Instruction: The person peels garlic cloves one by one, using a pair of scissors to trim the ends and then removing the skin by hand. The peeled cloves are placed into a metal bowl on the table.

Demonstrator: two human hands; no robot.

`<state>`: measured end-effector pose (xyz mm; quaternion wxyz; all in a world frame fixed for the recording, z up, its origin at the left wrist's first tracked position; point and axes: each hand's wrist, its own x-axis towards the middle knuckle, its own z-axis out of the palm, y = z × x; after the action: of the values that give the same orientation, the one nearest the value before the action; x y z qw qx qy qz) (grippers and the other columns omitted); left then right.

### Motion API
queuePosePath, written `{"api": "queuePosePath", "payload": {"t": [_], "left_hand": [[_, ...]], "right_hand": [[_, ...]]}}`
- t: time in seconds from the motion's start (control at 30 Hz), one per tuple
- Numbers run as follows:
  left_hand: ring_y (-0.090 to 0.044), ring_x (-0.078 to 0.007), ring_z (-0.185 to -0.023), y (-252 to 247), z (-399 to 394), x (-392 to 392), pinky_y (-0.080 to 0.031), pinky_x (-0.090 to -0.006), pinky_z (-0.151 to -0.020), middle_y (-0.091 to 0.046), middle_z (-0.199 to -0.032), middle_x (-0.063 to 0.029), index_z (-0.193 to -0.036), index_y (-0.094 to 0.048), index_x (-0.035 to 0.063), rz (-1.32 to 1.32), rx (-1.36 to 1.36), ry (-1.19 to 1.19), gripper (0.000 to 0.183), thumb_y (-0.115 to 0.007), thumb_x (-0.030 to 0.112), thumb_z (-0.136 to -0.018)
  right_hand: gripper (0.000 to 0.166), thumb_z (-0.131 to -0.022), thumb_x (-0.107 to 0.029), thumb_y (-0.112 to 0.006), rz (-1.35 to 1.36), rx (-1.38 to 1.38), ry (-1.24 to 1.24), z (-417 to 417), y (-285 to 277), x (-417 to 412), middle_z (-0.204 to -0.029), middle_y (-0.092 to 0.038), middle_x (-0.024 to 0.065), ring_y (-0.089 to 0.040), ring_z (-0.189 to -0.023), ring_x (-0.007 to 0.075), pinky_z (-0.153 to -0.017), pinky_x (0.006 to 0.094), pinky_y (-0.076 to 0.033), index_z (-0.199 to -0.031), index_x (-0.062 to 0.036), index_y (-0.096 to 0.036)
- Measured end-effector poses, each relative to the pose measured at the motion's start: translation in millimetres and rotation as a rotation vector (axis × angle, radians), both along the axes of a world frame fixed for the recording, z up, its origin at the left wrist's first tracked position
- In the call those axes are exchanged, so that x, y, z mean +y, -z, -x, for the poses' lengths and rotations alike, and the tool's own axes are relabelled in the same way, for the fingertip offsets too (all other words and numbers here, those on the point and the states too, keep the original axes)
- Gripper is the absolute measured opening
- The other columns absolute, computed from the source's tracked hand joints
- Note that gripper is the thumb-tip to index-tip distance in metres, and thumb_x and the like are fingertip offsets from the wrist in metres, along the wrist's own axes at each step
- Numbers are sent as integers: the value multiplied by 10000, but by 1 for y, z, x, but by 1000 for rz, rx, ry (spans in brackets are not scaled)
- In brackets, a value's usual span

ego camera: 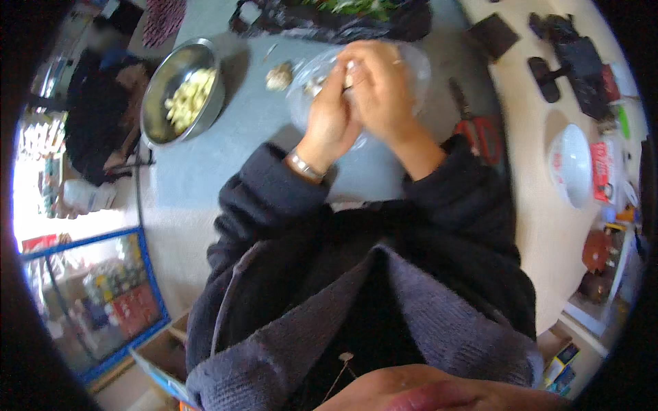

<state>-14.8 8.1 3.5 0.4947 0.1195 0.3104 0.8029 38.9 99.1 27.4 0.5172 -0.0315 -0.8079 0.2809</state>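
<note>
My left hand (334,110), with a metal band at the wrist, and my right hand (383,90) are cupped together. Between their fingers shows a small whitish piece of garlic (350,77), mostly hidden. Under both hands lies a clear plastic bag or bowl (303,110) with some pale bits in it. A whole garlic bulb (279,77) sits on the table just left of it. Further left, a tilted-looking steel bowl (218,97) holds several peeled garlic cloves (190,100).
Red-handled scissors (478,136) lie at the table's right edge. Beyond my hands spreads a black plastic bag (329,31) with green leaves (360,6). A white basin (571,164) stands on the pale surface at right. Another person (103,97) is at far left, above a blue-framed glass case (149,277).
</note>
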Motion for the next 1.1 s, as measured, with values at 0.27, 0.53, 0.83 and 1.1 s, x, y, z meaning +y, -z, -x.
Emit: {"api": "queuePosePath", "payload": {"t": [0.27, 0.53, 0.83, 1.1], "left_hand": [[-489, -84, -752, 9, 40, -5, -404, -205, -605, -528, -989, -17, -1145, -476, 50, -128, 48, 225, 319, -447, 265, -911], [-332, -55, -533, -4, 43, -7, -275, -157, -425, -424, -717, 25, -986, -500, 74, -177, -54, 77, 125, -512, 151, -889], [-334, -39, -538, -9, 38, -8, -273, -150, -431, -409, -658, 29, -1026, -518, 51, -69, 67, 37, 220, -519, 227, -894], [-343, -34, -584, -8, 44, -8, -290, -143, -453, -376, -685, 35, -1017, -515, 58, -80, 87, -5, 221, -535, 235, -887]], "right_hand": [[130, -762, -61, -528, 43, 54, 51, -5, 3, 4, -953, -557, 126, -511, -890, 292, -802, 373, -390, -884, -28, -557], [174, -724, -48, -585, -4, -334, 658, -118, 31, 34, -987, -534, 123, -507, -921, 319, -775, 387, -415, -895, -48, -556], [256, -678, -107, -617, -15, -858, 832, -155, 48, 35, -981, -544, 176, -542, -838, 363, -711, 422, -455, -908, -25, -541], [455, -642, -192, -638, 337, -1189, 647, -157, 16, 43, -853, -601, 220, -577, -834, 364, -708, 411, -450, -1018, 26, -501]]}}
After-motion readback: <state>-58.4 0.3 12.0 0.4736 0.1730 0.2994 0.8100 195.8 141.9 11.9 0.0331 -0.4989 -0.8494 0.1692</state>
